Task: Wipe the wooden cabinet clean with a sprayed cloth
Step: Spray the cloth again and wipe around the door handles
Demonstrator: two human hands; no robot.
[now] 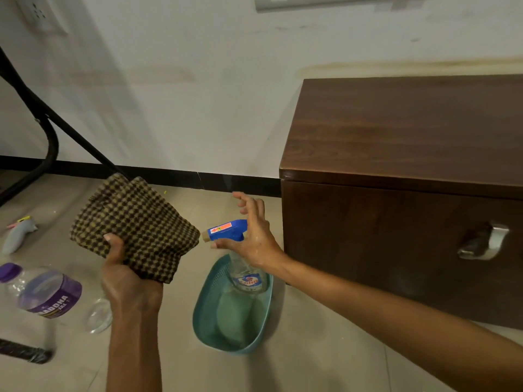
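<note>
Left hand [127, 281]: gripping the checked cloth [135, 224] from below, thumb on its near edge, fingers curled round the bunched lower part. The cloth is brown and tan, held up in the air over the floor [311, 363], left of the spray bottle [226, 230]; it touches neither.

Right hand [256, 236]: fingers spread and straight-ish, thumb out to the left, holding nothing. The palm sits right against the back of the bottle's blue spray head. Can't tell whether it touches or is just off it.

The spray bottle stands upright in the far end of a teal basket [203, 304] on the floor, nozzle pointing left at the cloth. Its body is clear, with a label low down.

The wooden cabinet [410, 137] is to my right: dark brown, against the wall [212, 94], top bare, metal handle [484, 241] on the front. The basket sits just beside its near-left corner. Both hands and the cloth are apart from the cabinet.

Other things on the floor:
- A plastic water bottle [42, 295] with a purple label and cap lies on its side, left of my left arm.
- A small grey thing [18, 233] lies further left; too blurred to identify.
- Black metal frame legs [51, 131] are at far left, by the wall.
</note>
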